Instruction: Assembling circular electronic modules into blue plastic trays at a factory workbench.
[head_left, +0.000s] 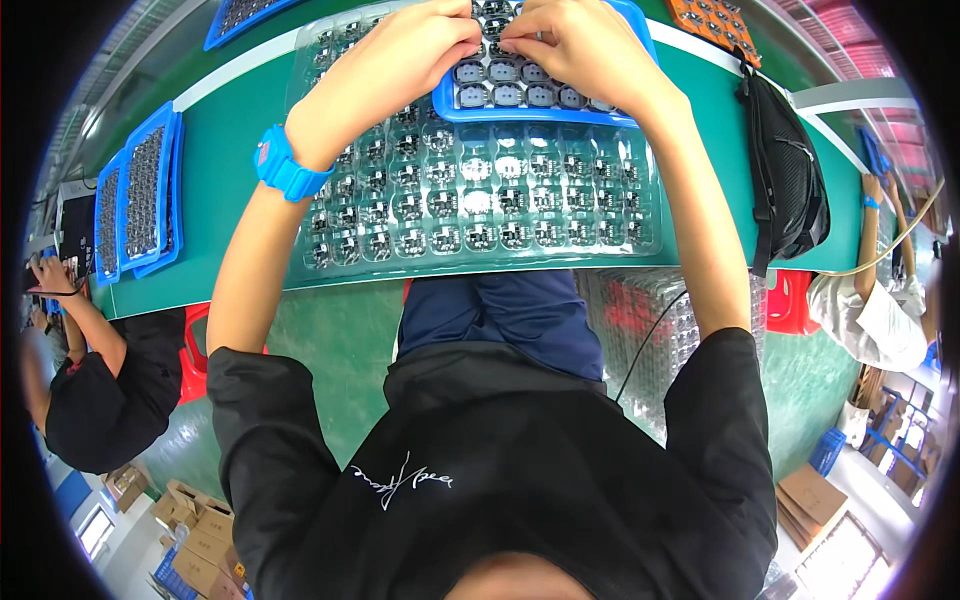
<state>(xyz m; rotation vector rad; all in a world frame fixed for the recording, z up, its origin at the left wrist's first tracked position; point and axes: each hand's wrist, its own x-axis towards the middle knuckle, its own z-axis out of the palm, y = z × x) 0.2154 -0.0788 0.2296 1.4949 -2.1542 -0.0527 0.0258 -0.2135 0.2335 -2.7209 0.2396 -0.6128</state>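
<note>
Both my hands work at the far edge of the bench over a blue tray (545, 116) with rows of small dark round-cornered parts (507, 95). My left hand (435, 35) has its fingers pinched together at the tray's left side. Facing it, my right hand (570, 40) pinches a little to the right. Whatever lies between the fingertips is too small or hidden to make out. Under my forearms and nearer to me lies a clear plastic blister tray (490, 258), its pockets filled with small black and silver electronic parts (443, 204). The blue tray overlaps its far part.
Stacked blue trays (140, 200) of parts lie at the bench's left. A black bag (788, 170) rests on the right edge, with an orange tray (715, 25) beyond it. Clear trays are stacked (640, 310) below the bench. Co-workers sit on both sides, near red stools (790, 300).
</note>
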